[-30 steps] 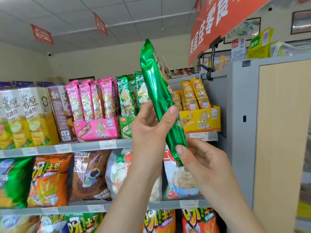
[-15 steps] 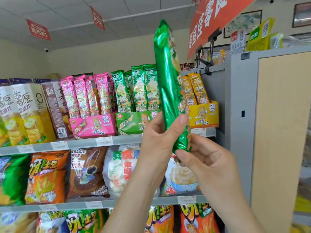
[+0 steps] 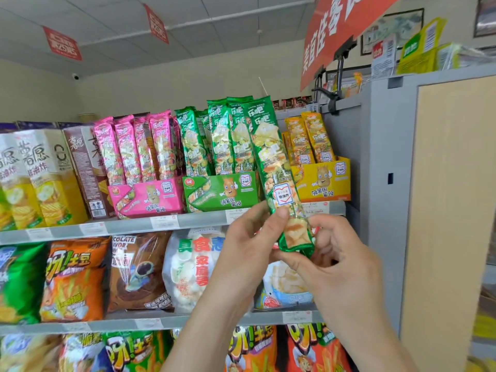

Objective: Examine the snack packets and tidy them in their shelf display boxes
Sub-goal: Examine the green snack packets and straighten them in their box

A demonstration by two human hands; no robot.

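- A person's left hand [image 3: 247, 242] and right hand [image 3: 341, 264] hold one long green snack packet [image 3: 271, 162] up before a shop shelf, its printed front facing the camera.
- The left thumb presses the packet's lower front with the fingers curled behind. Just below, the right thumb and forefinger pinch the bottom seam.
- The packet rises from the grip, tilted with its top leaning left.
- Directly behind the grip stands the green display box [image 3: 222, 191], with more green packets [image 3: 220, 140] upright in it. The held packet overlaps the box's right end in view.
- Left of the grip sits a pink display box [image 3: 147, 197] full of pink packets [image 3: 134, 149]. Just right of it is a yellow display box [image 3: 322, 181] with yellow packets [image 3: 308, 140].
- All three boxes rest on the grey shelf [image 3: 107, 228]. Below the hands, large crisp bags [image 3: 72, 277] fill the next shelf.
- A grey cabinet [image 3: 386, 157] stands well right of the grip.
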